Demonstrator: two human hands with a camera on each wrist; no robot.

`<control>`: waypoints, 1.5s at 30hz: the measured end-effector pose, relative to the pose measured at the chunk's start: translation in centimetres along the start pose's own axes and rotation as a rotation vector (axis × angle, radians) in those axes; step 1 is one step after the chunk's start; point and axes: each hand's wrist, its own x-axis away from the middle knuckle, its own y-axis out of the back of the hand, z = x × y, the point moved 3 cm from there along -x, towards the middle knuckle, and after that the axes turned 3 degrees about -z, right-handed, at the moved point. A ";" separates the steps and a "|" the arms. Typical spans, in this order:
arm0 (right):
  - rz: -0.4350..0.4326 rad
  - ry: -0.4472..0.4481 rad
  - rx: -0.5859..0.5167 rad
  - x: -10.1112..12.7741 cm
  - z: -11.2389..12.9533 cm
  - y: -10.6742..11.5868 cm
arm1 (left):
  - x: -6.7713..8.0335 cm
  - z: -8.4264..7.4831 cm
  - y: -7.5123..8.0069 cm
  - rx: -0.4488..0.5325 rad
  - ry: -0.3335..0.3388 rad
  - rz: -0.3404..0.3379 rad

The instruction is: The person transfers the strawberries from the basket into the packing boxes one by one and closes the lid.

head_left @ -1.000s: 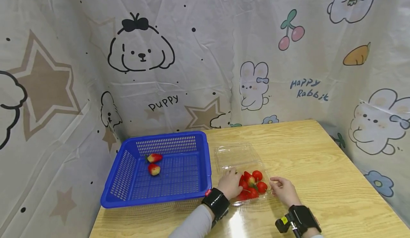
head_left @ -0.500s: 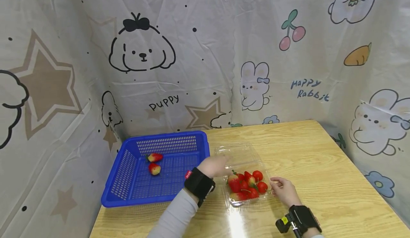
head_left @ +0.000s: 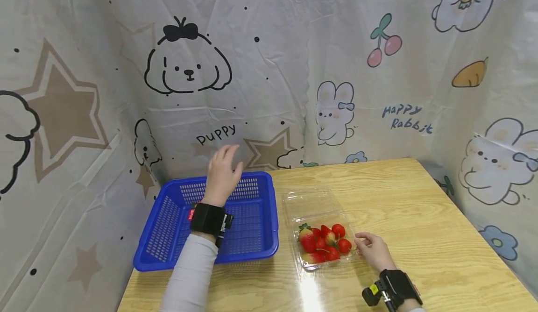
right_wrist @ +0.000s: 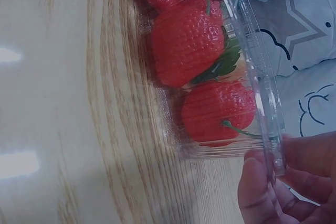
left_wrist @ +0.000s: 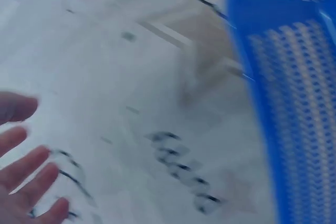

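A: Head view: where is the left hand (head_left: 221,174)?
B: Raised above the blue basket (head_left: 210,249), fingers spread, holding nothing. The right hand (head_left: 371,250) pinches the clear clamshell box (head_left: 313,207) of strawberries (head_left: 323,244) on the worktop (head_left: 399,200).

A: Left wrist view?
B: Blurred; fingers (left_wrist: 23,169) splayed wide and empty, basket wall (left_wrist: 294,103) at right.

A: Right wrist view?
B: Fingers (right_wrist: 262,192) grip the box rim (right_wrist: 262,98); strawberries (right_wrist: 189,40) lie inside.

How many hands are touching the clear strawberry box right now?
1. The right hand holds the clear box at its right edge; the left hand is raised above the blue basket.
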 end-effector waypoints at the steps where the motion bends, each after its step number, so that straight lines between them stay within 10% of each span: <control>1: -0.001 0.000 0.000 0.0 0.0 0.0 | 0.7 3.5 -2.4 -0.019 0.011 -0.030; 4: -0.001 0.002 0.004 0.0 0.0 0.0 | 2.0 9.4 -5.7 -0.110 0.102 -0.031; 9: 0.002 0.005 0.008 0.0 -0.1 0.0 | 2.6 2.1 3.6 -0.054 0.407 0.294; 21: -0.005 -0.006 -0.012 -0.1 0.0 0.0 | 8.0 5.2 2.2 -0.138 0.639 0.717; 45: -0.001 -0.001 -0.004 -0.1 0.0 0.1 | 10.9 6.4 -0.3 -0.237 0.665 0.704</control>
